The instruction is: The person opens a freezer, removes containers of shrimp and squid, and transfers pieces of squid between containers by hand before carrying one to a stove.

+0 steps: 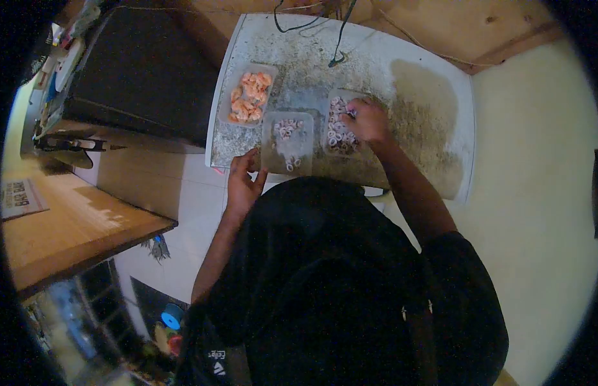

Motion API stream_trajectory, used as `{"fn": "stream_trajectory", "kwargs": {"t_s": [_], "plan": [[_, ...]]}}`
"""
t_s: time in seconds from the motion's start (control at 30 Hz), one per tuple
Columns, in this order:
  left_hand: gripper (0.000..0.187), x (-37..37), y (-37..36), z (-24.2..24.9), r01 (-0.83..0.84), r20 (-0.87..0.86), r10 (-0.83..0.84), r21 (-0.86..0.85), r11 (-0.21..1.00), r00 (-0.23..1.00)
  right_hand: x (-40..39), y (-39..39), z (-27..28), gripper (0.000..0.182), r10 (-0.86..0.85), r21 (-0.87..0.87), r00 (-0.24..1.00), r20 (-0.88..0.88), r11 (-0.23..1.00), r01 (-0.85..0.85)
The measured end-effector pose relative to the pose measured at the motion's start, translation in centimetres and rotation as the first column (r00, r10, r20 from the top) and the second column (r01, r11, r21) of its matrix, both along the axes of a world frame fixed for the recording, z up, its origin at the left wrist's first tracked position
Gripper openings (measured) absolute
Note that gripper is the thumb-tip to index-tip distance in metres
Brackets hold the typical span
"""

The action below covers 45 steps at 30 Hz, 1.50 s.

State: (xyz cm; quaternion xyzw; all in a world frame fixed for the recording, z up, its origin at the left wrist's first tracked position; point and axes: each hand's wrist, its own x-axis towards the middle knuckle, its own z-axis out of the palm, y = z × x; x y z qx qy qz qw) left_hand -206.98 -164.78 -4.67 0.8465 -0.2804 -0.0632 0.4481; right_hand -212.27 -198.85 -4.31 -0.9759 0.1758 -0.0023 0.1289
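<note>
Three clear plastic containers are on a worn, speckled white tabletop. The middle container (pixel 303 137) holds two loose groups of squid rings (pixel 288 129). My left hand (pixel 242 182) rests by its lower left corner at the table's near edge, thumb and fingers apart. My right hand (pixel 370 120) reaches over the right container (pixel 331 150), which has many more squid rings in it. Its fingertips are pinched together among the rings, with a purplish piece showing between them. Orange-pink shrimp (pixel 253 93) fill the left container (pixel 267 69).
Dark cables (pixel 337 60) trail onto the tabletop's far side. A large brown wet-looking stain (pixel 426 96) covers its right part. A dark cabinet (pixel 151 71) stands to the left, with a wooden surface (pixel 87 225) nearer. A pale wall (pixel 537 161) borders the right.
</note>
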Motion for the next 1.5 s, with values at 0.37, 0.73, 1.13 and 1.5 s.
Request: {"fn": "stream_trajectory", "kwargs": {"t_s": [0.37, 0.73, 1.13, 1.5], "plan": [[0.052, -0.9, 0.3, 0.7, -0.01, -0.051, 0.011, 0.02, 1.0, 0.999, 1.6, -1.7, -2.9, 0.015, 0.08, 0.085, 0.99, 0.119, 0.992, -0.091], [0.048, -1.0, 0.1, 0.9, -0.007, -0.059, 0.008, 0.004, 1.0, 0.998, -1.3, -3.3, -0.4, 0.03, 0.298, 0.015, 0.943, 0.145, 0.953, -0.304], [0.036, 0.5, -3.6, 2.5, 0.318, 0.315, -0.345, 0.134, 0.939, 0.884, -3.6, 0.4, -2.2, 0.053, 0.268, 0.086, 0.96, 0.079, 0.958, -0.274], [0.027, 0.5, -12.3, -0.2, 0.477, 0.626, -0.678, 0.494, 0.727, 0.384, -3.4, 0.1, -3.0, 0.059, 0.291, 0.039, 0.938, 0.189, 0.952, -0.304]]}}
